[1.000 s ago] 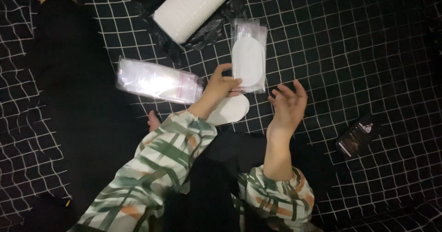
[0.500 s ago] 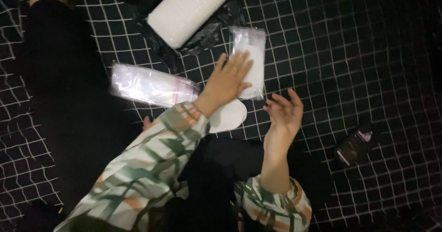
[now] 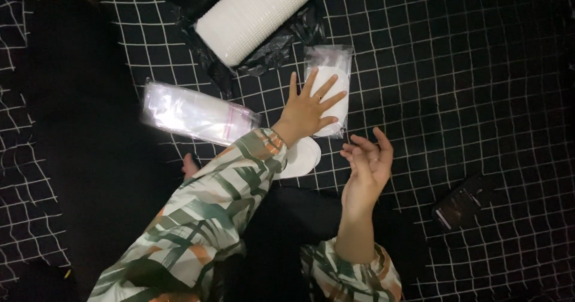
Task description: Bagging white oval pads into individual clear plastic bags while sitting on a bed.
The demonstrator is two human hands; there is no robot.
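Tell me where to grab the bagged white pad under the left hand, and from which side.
Grip the bagged white pad by its empty clear top flap, coming from the far end: it lies flat, and the left hand covers its lower half.

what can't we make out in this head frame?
- White pad in its clear bag: left hand lies over it, hiding most of it.
- Loose pad: sleeve covers half.
- White stack: top edge cuts it off.
- Bag pile: blurred, count unreadable.
- Dark gadget: too dim to identify.
- Right hand: palm faces away, contents unclear.
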